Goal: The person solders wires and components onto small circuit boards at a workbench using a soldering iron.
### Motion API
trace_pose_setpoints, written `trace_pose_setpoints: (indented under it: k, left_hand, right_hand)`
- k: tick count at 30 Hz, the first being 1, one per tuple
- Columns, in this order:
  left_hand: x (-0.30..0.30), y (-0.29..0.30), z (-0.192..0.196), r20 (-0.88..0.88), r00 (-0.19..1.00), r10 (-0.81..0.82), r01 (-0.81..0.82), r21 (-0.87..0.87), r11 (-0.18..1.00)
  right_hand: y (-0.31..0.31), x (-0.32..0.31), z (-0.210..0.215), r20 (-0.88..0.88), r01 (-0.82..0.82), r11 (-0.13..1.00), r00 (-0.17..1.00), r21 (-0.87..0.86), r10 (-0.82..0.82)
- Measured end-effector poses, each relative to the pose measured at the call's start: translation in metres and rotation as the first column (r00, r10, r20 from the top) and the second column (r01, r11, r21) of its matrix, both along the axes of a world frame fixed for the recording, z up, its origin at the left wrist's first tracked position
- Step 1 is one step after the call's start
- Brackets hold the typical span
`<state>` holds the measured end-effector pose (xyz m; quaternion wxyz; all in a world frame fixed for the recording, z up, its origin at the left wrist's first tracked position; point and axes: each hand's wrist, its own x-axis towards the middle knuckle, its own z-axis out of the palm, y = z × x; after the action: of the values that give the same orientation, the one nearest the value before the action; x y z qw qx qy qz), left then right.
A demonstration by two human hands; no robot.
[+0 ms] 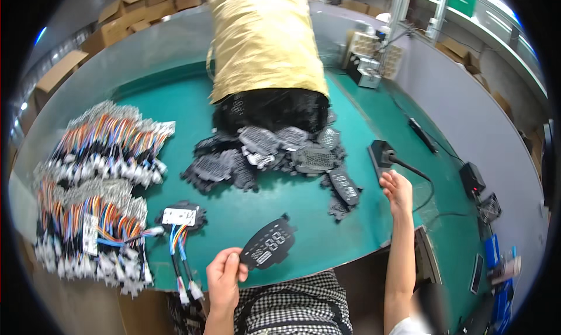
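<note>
Pinched between thumb and fingers, the left hand (225,275) has its grip on the near end of a flat black display panel (269,242), which juts up and to the right from the grip, held just above the green bench (175,95). Its pale segment windows face up. The right hand (397,190) has nothing in it: its grip is loosely spread, hovering well to the right of the panel, close to a black foot-shaped stand (380,155) with a cable.

Just left of the holding grip lies an assembled piece (181,216): a black panel topped by a white board with coloured wires trailing toward the bench edge. Farther left sit heaps of wire harnesses (93,189). Beyond the grip, a pile of loose black panels (274,154) spills from a gold bag (263,37).

By the look of it, one panel has been picked for fitting. I judge that the next move calls for a board with its wires to be brought to the panel, with the free hand helping to line them up.
</note>
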<state>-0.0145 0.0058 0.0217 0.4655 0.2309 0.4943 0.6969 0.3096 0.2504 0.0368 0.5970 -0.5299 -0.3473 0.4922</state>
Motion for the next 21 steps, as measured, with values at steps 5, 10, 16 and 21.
trace_pose_setpoints:
  k: [5,10,16,21]
  left_hand:
    - [-0.009,-0.007,0.0,0.086,0.996,-0.04,0.043,-0.032,0.999]
    - [-0.006,-0.016,0.003,0.054,0.996,-0.068,0.071,-0.054,0.996]
    - [-0.004,-0.013,0.004,0.055,0.996,-0.075,0.078,-0.067,0.995]
    - [-0.008,-0.015,0.001,0.271,0.946,-0.179,0.177,0.031,0.984]
  right_hand:
    - [-0.101,-0.102,0.032,0.328,-0.687,0.715,0.71,0.128,0.623]
    - [-0.143,-0.14,0.037,0.646,-0.874,0.484,0.399,0.053,0.651]
    - [-0.151,-0.148,0.02,0.583,-0.773,0.634,0.512,-0.008,0.631]
    - [-0.147,-0.152,0.018,0.597,-0.781,0.625,0.491,-0.021,0.634]
